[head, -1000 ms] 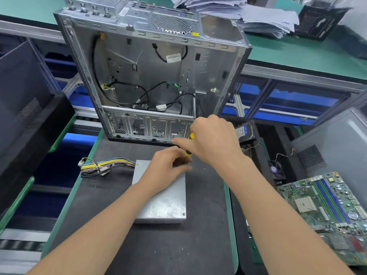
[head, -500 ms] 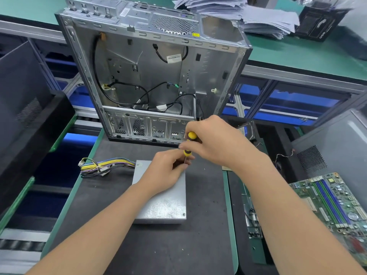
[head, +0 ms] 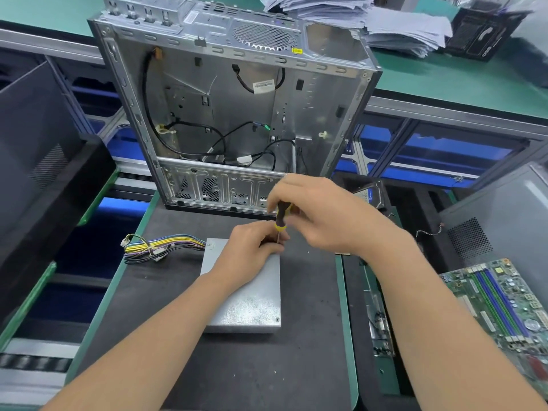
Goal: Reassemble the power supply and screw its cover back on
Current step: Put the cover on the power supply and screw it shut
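Power supply [head: 246, 301] flat on dark mat [head: 296, 366], cover in place, cables [head: 166, 247] trailing left. Right hand [head: 320, 215] gripping screwdriver [head: 281, 216] handle; left hand [head: 249, 250] pinching shaft at far right corner. Risk of tip slipping off screw, or cross-threading, through tilt or uneven pressure.

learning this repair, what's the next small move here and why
Probably turn the screwdriver to drive a screw at the far right corner of the power supply: the right hand grips its handle upright, the left hand rests on the supply and pinches the shaft there, and the near corner screw already looks seated.
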